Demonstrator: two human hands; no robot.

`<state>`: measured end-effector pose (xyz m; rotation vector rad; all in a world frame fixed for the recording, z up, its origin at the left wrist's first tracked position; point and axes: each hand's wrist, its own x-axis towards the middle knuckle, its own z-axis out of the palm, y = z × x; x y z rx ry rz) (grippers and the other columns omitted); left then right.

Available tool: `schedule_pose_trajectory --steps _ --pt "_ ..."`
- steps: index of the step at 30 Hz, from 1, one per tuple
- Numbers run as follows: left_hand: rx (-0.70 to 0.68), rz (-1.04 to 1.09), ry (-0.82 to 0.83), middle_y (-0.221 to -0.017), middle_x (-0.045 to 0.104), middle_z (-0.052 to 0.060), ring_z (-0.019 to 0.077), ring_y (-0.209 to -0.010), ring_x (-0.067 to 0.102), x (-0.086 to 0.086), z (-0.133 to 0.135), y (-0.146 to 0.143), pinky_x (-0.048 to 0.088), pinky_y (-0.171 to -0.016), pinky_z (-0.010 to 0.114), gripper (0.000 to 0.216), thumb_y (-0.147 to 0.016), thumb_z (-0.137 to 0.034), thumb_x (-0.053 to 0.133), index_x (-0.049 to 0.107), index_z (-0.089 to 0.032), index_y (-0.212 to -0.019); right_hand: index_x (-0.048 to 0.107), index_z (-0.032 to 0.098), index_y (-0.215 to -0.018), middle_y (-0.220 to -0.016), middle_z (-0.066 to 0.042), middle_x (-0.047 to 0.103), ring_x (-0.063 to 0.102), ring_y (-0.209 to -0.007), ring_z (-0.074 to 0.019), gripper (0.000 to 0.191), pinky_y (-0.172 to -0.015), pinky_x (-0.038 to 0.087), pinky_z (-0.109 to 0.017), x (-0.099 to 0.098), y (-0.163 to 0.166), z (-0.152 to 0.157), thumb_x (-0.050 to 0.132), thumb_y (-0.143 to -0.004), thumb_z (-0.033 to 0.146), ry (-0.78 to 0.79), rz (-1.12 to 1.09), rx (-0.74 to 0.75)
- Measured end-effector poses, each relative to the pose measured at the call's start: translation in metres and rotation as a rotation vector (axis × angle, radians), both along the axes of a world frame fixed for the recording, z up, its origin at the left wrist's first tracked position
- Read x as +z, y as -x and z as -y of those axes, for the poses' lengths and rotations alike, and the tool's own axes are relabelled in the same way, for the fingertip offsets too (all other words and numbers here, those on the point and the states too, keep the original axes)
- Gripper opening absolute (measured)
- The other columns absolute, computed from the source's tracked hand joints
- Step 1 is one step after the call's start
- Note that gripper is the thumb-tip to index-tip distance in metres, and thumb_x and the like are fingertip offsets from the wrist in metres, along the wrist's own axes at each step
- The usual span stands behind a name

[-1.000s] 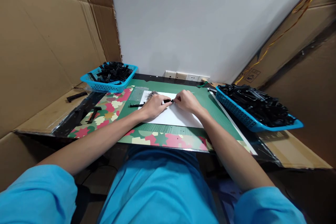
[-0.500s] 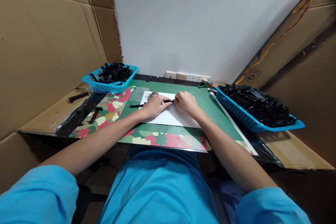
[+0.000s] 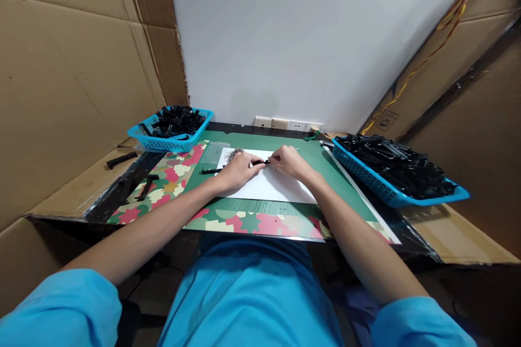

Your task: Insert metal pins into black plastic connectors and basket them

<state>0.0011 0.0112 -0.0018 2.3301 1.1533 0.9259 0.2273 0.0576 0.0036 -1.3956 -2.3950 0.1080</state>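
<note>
My left hand [image 3: 239, 171] is closed on a small black plastic part [image 3: 258, 162] above a white sheet [image 3: 277, 188]. Fingers of my right hand [image 3: 288, 162] pinch together at the right end of that part; whether they also hold something tiny is hidden. Just behind my left hand lies a pile of small metal pieces [image 3: 235, 153], perhaps springs, at the sheet's upper left corner. Another black plastic part [image 3: 210, 171] sticks out to the left of my left hand, lying on the green mat [image 3: 244, 206].
A blue basket [image 3: 163, 145] of black parts stands at the back left, and a fuller blue basket [image 3: 366, 173] at the right. Loose black parts [image 3: 147, 187] lie on the left side. Wall sockets [image 3: 280, 123] and cardboard walls [image 3: 81, 54] border the table.
My right hand's fingers have loosened and drawn slightly back from the black part, which shows more now. My left hand stays in place holding it. The view has tilted a little.
</note>
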Motion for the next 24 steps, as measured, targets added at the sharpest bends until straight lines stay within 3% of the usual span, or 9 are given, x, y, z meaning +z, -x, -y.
schedule_pose_trajectory --steps 6,10,15,20,24 --pt "-0.002 -0.008 -0.008 -0.113 0.085 0.007 0.027 -0.093 0.076 0.0 0.0 0.001 0.054 -0.083 0.036 0.031 -0.103 -0.038 0.062 0.086 -0.023 -0.116 0.07 0.014 -0.065 -0.063 -0.011 0.067 0.038 -0.063 -0.0144 0.036 -0.063 0.026 -0.034 0.003 -0.006 -0.002 0.059 -0.097 0.028 -0.007 -0.097 0.027" --pt "0.008 -0.02 -0.012 -0.121 0.083 0.008 0.0285 -0.096 0.076 -0.003 -0.001 0.001 0.056 -0.088 0.038 0.032 -0.102 -0.037 0.064 0.085 -0.023 -0.123 0.075 0.013 -0.073 -0.07 -0.011 0.069 0.053 -0.068 -0.0173 0.034 -0.067 0.034 -0.032 0.01 -0.008 -0.002 0.056 -0.099 0.026 -0.075 -0.224 0.062" --pt "-0.003 -0.023 -0.014 -0.125 0.082 0.009 0.0294 -0.102 0.077 -0.003 0.0 0.001 0.056 -0.093 0.039 0.035 -0.103 -0.038 0.065 0.083 -0.022 -0.128 0.078 0.015 -0.081 -0.084 -0.012 0.077 0.069 -0.08 -0.0234 0.034 -0.075 0.048 -0.031 0.011 -0.007 -0.007 0.06 -0.101 0.036 -0.126 -0.426 0.065" --pt "-0.006 -0.018 -0.009 -0.12 0.083 0.008 0.0282 -0.098 0.077 -0.001 0.001 0.001 0.056 -0.089 0.037 0.032 -0.104 -0.037 0.064 0.085 -0.024 -0.124 0.074 0.016 -0.08 -0.082 -0.012 0.079 0.076 -0.074 -0.0231 0.039 -0.069 0.062 -0.031 -0.002 -0.001 -0.012 0.063 -0.102 0.047 0.099 -0.774 0.043" --pt "-0.011 -0.016 0.005 -0.116 0.084 0.008 0.0278 -0.096 0.077 -0.001 -0.001 0.001 0.056 -0.086 0.037 0.031 -0.103 -0.037 0.065 0.085 -0.024 -0.123 0.072 0.016 -0.078 -0.084 -0.013 0.081 0.077 -0.067 -0.0207 0.041 -0.062 0.066 -0.029 -0.012 0.003 -0.015 0.067 -0.101 0.05 0.196 -0.864 -0.011"
